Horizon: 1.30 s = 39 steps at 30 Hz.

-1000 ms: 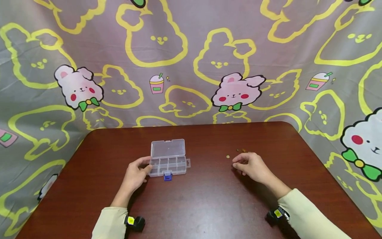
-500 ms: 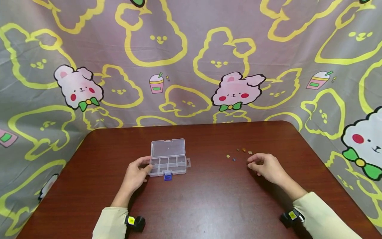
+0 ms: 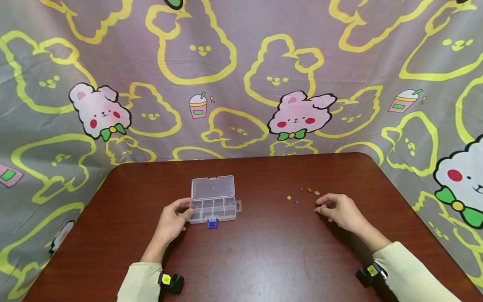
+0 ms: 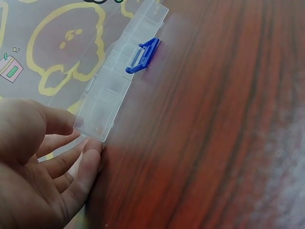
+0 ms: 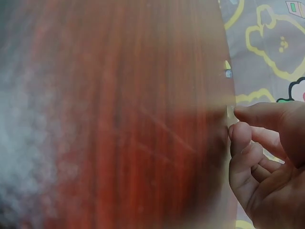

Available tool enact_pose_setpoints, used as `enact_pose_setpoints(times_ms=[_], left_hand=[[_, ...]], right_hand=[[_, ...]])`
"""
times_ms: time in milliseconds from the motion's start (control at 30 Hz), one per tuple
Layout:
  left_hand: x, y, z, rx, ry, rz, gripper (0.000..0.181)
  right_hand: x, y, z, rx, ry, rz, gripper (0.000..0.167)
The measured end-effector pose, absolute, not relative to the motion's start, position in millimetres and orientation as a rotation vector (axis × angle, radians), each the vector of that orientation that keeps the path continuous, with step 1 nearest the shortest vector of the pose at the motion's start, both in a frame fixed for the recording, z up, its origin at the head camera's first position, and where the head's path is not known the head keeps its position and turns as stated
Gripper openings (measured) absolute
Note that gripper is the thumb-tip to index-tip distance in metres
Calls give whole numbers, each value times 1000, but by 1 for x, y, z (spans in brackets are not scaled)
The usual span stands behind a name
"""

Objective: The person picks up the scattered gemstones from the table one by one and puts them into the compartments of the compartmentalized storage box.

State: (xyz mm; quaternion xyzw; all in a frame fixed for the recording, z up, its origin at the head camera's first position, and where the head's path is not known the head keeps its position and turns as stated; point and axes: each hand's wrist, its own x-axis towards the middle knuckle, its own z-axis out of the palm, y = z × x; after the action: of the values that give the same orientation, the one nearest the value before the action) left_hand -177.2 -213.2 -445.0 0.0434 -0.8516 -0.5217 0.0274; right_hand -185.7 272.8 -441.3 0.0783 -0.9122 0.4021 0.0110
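Note:
My left hand [image 3: 172,218] grips the left end of a clear plastic compartment box [image 3: 212,212], thumb at the front and fingers behind. The box's lid [image 3: 213,187] stands raised at the back, and a blue latch [image 3: 213,223] hangs at the front. In the left wrist view, the box [image 4: 112,88] meets the fingertips. My right hand [image 3: 339,211] is low over the table on the right, thumb and forefinger pinching a small pale piece [image 5: 230,114], mostly hidden. Just beyond it lie a pale round piece [image 3: 317,193], an amber piece [image 3: 309,190] and a blue one [image 3: 296,201].
A yellowish piece [image 3: 289,197] and a tiny dark one [image 3: 301,189] lie with the others on the brown wooden table [image 3: 260,251]. A patterned cloth [image 3: 234,84] hangs behind the table and along its sides.
My right hand has moved right, mostly in the first half second, uncovering the blue and pale round pieces. My left hand and the box have stayed in place.

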Motion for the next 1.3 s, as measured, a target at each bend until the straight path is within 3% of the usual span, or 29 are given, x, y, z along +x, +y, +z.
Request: enact_pose_setpoints(times_ms=[367, 1033, 1300], left_hand=[[-176, -212, -446, 135, -2625, -1618, 35], [-178, -212, -447, 121, -2616, -1610, 34], [-178, -213, -448, 120, -2615, -1614, 35]], right_hand=[[-186, 273, -439, 224, -2896, 1313, 17], [-185, 270, -441, 245, -2915, 1270, 6], [-184, 264, -439, 367, -2870, 1205, 9]])
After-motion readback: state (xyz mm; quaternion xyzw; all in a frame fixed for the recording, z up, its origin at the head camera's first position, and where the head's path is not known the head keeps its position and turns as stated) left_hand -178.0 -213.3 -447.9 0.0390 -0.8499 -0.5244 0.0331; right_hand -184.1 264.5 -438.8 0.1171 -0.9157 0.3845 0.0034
